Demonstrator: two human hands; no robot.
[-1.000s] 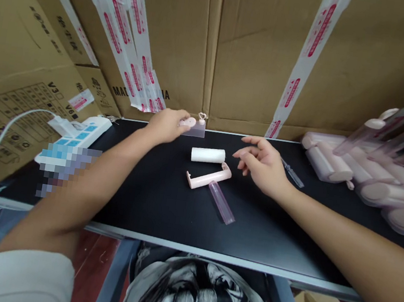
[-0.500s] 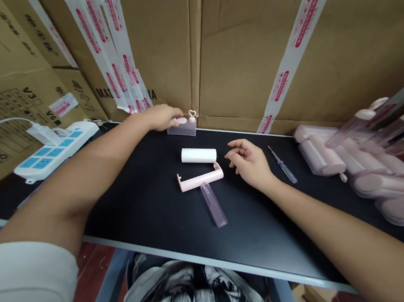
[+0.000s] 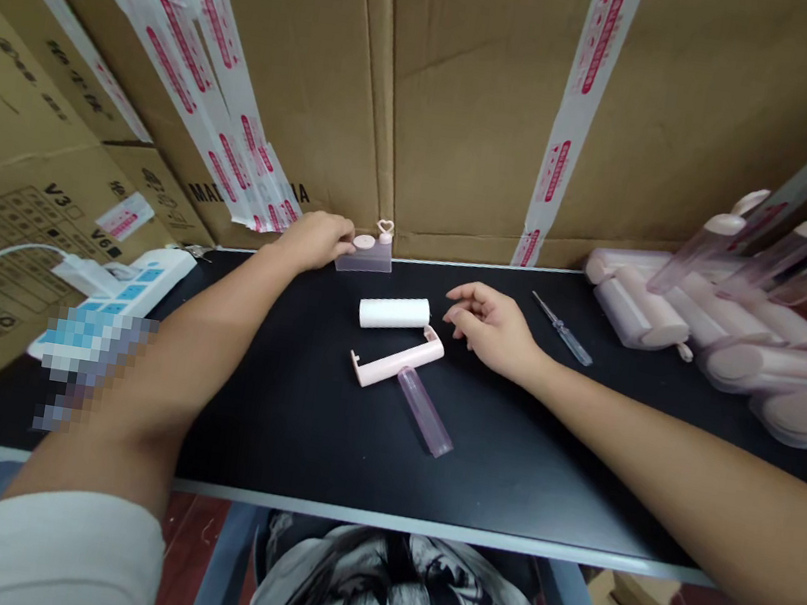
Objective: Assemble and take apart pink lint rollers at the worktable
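My left hand [image 3: 316,240] reaches to the back of the black table [image 3: 294,428] and grips a small clear cover with a pink cap [image 3: 367,251] near the cardboard wall. My right hand [image 3: 492,324] rests on the table, fingers loosely curled and apart, holding nothing. Just left of its fingertips lie a white paper roll [image 3: 394,312] and a pink roller frame with a clear pink handle [image 3: 408,376].
A thin clear-handled screwdriver [image 3: 562,329] lies right of my right hand. Several finished pink rollers [image 3: 731,341] are piled at the far right. A white power strip [image 3: 125,286] sits at the left. Taped cardboard boxes [image 3: 480,92] wall the back.
My right hand has lowered onto the table and drawn closer to the roll and frame. My left hand keeps its hold on the clear cover.
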